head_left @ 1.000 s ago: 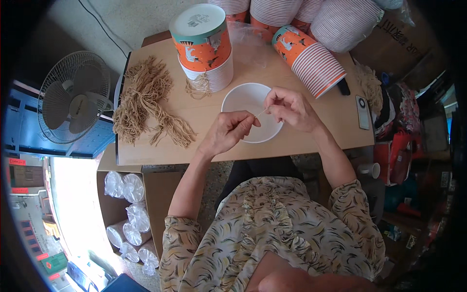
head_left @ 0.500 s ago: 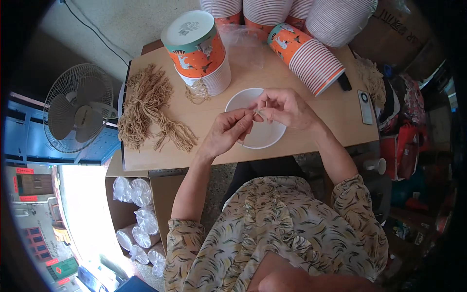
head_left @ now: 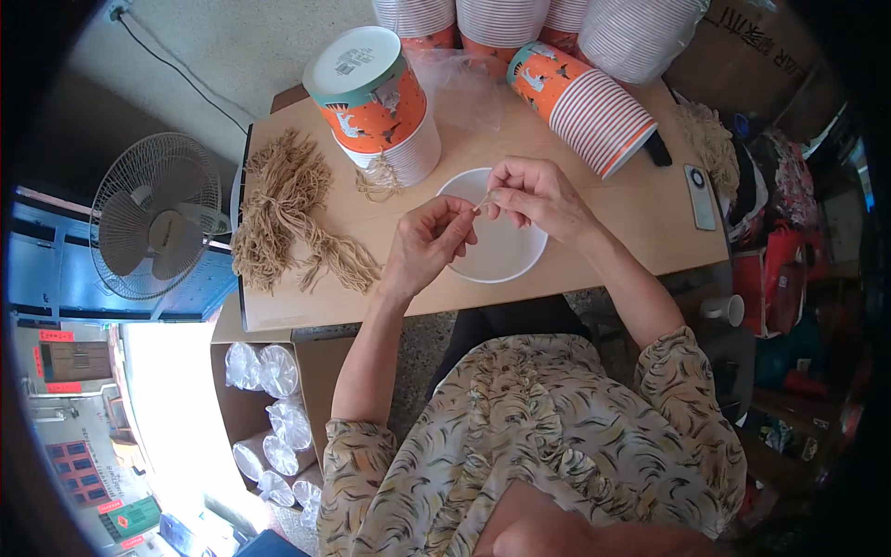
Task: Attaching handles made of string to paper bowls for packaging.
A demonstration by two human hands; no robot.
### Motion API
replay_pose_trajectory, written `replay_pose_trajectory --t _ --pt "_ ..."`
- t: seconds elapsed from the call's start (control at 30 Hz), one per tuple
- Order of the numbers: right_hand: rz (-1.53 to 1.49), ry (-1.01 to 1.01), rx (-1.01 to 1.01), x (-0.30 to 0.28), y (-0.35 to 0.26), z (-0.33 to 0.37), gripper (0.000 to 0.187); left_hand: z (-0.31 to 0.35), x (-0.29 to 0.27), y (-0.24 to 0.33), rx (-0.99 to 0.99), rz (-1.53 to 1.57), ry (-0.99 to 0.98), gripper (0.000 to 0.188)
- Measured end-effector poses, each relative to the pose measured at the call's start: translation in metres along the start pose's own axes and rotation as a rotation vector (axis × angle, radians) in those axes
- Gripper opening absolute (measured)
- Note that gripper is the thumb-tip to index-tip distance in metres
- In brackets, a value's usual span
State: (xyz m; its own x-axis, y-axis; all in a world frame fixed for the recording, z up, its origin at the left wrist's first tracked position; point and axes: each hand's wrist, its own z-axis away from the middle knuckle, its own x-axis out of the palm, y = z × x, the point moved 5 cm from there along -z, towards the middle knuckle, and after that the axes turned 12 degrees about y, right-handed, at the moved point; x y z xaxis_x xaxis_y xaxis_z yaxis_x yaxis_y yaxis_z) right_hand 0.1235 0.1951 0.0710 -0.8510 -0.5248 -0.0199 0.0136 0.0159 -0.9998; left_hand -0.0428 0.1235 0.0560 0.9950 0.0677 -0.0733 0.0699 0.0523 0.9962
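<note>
My left hand (head_left: 430, 243) and my right hand (head_left: 540, 197) are close together over the near middle of the table, each closed in a pinch. A short piece of thin tan string (head_left: 482, 205) runs between their fingertips. Most of it is hidden by the fingers. Beneath them stands a white round tub (head_left: 506, 264), its open mouth facing up. To the left lies a heap of tan strings (head_left: 278, 218), gathered near its middle with loose ends spreading toward me. A few strands (head_left: 379, 176) hang against an upside-down stack of orange-and-white paper tubs (head_left: 382, 116).
More stacked tubs (head_left: 501, 23) line the table's back, and one stack (head_left: 585, 107) lies on its side. A phone (head_left: 700, 197) rests near the right edge. A fan (head_left: 158, 213) stands left, above a cardboard box (head_left: 316, 371) of plastic-wrapped rolls (head_left: 278, 371).
My hands have drawn slightly apart, the left moving a little left, with the string now stretched between their fingertips. The whole view has shifted slightly.
</note>
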Motion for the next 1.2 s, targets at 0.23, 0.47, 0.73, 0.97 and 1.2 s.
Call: replay_pose_trajectory --t 0.23,0.47,0.73,0.97,1.2 --pt "-0.085 0.047 0.025 0.003 0.010 -0.003 0.008 0.006 0.002 -0.003 0.124 -0.100 0.148 0.012" --pt "-0.147 0.057 0.097 0.010 0.026 -0.006 0.010 0.009 0.002 -0.020 0.316 -0.094 0.244 0.010" --pt "-0.104 0.063 0.109 0.018 0.027 -0.005 0.010 0.010 0.008 -0.023 0.247 0.121 0.381 0.011" --pt "-0.051 0.066 0.136 0.020 0.027 -0.005 0.007 0.015 0.008 -0.015 0.392 -0.098 0.392 0.011" --pt "-0.011 0.043 0.126 0.016 0.032 -0.008 0.007 0.015 0.007 -0.005 0.455 -0.189 0.369 0.007"
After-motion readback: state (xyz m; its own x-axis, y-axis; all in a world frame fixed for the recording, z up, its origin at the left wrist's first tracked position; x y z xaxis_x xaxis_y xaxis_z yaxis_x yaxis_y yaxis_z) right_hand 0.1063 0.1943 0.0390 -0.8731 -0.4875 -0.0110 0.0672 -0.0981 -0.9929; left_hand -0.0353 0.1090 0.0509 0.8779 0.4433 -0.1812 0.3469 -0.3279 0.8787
